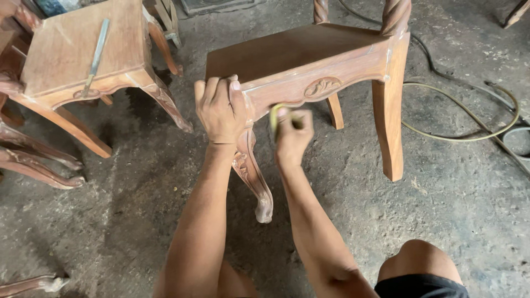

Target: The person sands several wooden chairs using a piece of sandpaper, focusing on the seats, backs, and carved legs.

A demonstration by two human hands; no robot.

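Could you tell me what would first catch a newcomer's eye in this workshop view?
A carved wooden chair stands at centre on the dusty concrete floor. The left hand grips its front corner; the right hand presses a yellowish piece of sandpaper against the rail. At upper left, a second chair carries a long metal file.

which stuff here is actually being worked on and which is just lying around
In use: chair, gripped at its corner by the left hand; yellowish pad pressed to the chair's rail by the right hand.

Lying about: second chair, file on its seat, hose on the floor.
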